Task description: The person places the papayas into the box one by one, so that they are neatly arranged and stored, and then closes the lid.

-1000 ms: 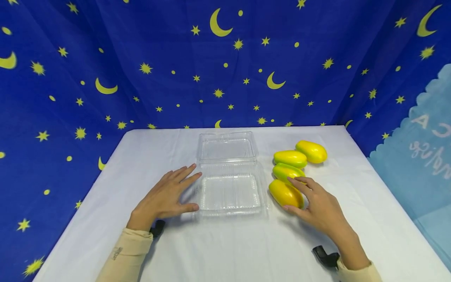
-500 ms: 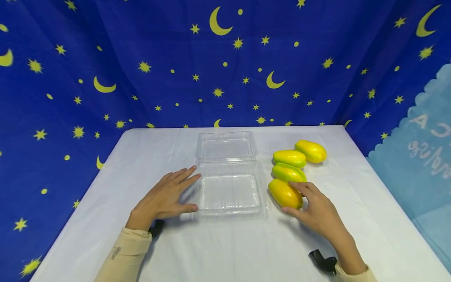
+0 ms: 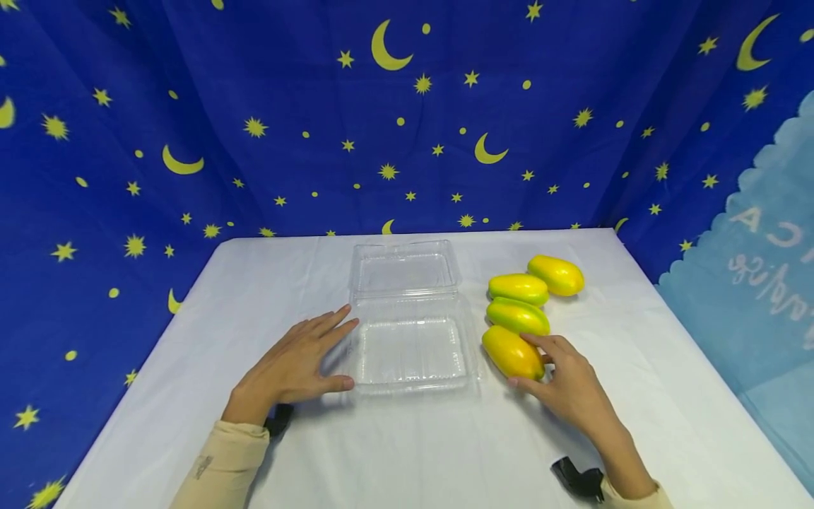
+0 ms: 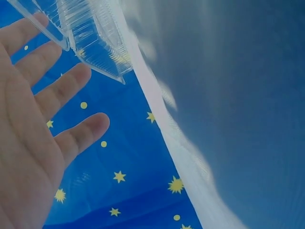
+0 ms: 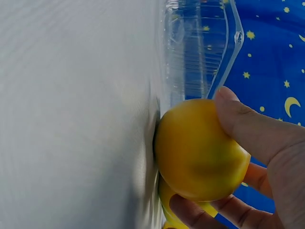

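My right hand (image 3: 569, 385) is at the nearest yellow-green fruit (image 3: 512, 352), an oval one like a mango or papaya. In the right wrist view its thumb (image 5: 243, 117) lies against one side of this fruit and the fingertips curl under the other; the fruit appears to rest on the table. My left hand (image 3: 289, 364) has its fingers spread beside the left edge of a clear plastic clamshell box (image 3: 410, 385). The box lies unfolded, its lid (image 3: 405, 272) at the back and its base in front. In the left wrist view the left palm holds nothing.
More such fruits lie behind the gripped one: a greener fruit (image 3: 517, 316), another fruit (image 3: 518, 288) and the farthest fruit (image 3: 556, 275). A white cloth covers the table (image 3: 394, 452). A blue curtain (image 3: 305, 85) with moons and stars hangs behind.
The right hand's fingers have come down from near the second fruit onto the nearest one and closed round it. The left hand stays put beside the box; the head view shifts slightly.
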Tool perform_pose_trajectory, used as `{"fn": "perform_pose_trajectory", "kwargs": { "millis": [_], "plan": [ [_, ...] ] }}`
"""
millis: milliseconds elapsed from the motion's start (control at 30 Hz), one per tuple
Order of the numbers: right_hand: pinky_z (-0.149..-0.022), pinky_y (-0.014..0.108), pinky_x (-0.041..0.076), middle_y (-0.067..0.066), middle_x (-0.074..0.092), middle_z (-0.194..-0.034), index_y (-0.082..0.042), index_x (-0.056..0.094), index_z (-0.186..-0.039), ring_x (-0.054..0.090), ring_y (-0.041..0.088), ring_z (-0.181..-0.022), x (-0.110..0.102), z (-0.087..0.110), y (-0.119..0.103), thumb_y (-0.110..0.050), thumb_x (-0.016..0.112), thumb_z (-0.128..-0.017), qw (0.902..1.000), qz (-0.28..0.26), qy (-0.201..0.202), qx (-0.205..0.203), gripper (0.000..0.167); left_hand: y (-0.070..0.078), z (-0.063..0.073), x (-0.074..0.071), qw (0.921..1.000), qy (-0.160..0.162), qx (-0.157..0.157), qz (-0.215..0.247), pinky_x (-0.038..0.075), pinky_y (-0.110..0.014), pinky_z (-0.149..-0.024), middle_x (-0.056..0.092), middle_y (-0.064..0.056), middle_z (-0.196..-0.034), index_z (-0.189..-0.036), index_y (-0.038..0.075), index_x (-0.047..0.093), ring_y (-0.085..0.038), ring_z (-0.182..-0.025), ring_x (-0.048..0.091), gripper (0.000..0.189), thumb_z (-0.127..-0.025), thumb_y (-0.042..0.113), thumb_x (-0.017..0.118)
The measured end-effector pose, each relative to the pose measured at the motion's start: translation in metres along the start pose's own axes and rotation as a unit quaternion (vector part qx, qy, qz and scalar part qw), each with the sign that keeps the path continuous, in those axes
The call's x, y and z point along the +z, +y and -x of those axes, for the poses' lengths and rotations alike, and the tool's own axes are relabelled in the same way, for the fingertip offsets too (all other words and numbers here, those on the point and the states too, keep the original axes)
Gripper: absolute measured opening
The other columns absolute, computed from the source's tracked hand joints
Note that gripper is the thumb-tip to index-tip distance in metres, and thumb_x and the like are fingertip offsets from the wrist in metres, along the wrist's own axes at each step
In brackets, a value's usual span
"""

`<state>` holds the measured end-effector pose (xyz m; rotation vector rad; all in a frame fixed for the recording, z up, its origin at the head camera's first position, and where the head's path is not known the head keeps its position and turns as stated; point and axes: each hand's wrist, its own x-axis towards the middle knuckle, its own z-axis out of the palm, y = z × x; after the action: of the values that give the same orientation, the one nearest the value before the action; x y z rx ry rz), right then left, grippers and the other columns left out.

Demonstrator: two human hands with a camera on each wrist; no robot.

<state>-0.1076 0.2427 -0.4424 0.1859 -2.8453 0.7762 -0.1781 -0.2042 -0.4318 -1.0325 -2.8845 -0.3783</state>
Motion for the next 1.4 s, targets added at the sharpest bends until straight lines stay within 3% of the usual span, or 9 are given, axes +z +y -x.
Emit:
{"fn": "perform_pose_trajectory", "kwargs": {
  "millis": [233, 733, 1033, 1200, 1400],
  "plan": [
    [-0.084, 0.050, 0.060, 0.016, 0.062, -0.129, -0.014, 0.057, -0.141, 0.070, 0.035, -0.102, 0.000, 0.003, 0.005, -0.040, 0.089, -0.074, 0.9995, -0.024, -0.011, 0.019, 0.078, 0.000, 0.000, 0.002, 1.0000, -0.008, -0.001, -0.003, 0.030, -0.058, -0.119, 0.019, -0.002, -0.169, -0.161, 0.025, 0.026, -0.035, -0.150, 0.031, 0.102, -0.080, 0.075, 0.063],
    [-0.074, 0.033, 0.062, 0.016, 0.059, -0.140, -0.014, 0.054, -0.143, 0.070, 0.032, -0.103, -0.002, -0.004, 0.004, -0.047, 0.082, -0.080, 0.9896, -0.130, -0.056, 0.025, 0.076, -0.002, 0.001, -0.001, 0.9999, -0.010, -0.008, -0.004, 0.029, -0.058, -0.119, 0.017, 0.000, -0.170, -0.161, 0.027, 0.024, -0.035, -0.151, 0.030, 0.102, -0.081, 0.076, 0.062],
    [-0.074, 0.034, 0.062, 0.016, 0.060, -0.139, -0.016, 0.056, -0.142, 0.071, 0.032, -0.102, -0.007, 0.004, 0.004, -0.046, 0.082, -0.080, 0.9893, -0.130, -0.047, 0.046, 0.073, 0.001, -0.001, 0.000, 0.9999, -0.013, -0.002, 0.001, 0.029, -0.058, -0.119, 0.018, 0.000, -0.169, -0.161, 0.025, 0.025, -0.034, -0.151, 0.030, 0.102, -0.081, 0.076, 0.062],
    [-0.072, 0.032, 0.062, 0.015, 0.061, -0.136, -0.016, 0.056, -0.141, 0.071, 0.030, -0.100, -0.008, 0.005, 0.002, -0.047, 0.082, -0.080, 0.9918, -0.117, -0.031, 0.041, 0.073, -0.001, 0.001, 0.000, 0.9999, -0.013, -0.005, -0.002, 0.029, -0.060, -0.118, 0.018, 0.000, -0.169, -0.161, 0.025, 0.025, -0.035, -0.150, 0.031, 0.102, -0.081, 0.075, 0.063],
    [-0.075, 0.038, 0.062, 0.013, 0.063, -0.130, -0.015, 0.058, -0.139, 0.070, 0.027, -0.096, -0.011, 0.004, -0.005, -0.048, 0.083, -0.079, 0.9958, -0.089, 0.006, 0.022, 0.073, -0.004, 0.001, -0.001, 0.9999, -0.003, 0.009, -0.015, 0.032, -0.061, -0.116, 0.022, -0.004, -0.168, -0.160, 0.023, 0.028, -0.037, -0.149, 0.033, 0.103, -0.079, 0.078, 0.061]
  ]
}}
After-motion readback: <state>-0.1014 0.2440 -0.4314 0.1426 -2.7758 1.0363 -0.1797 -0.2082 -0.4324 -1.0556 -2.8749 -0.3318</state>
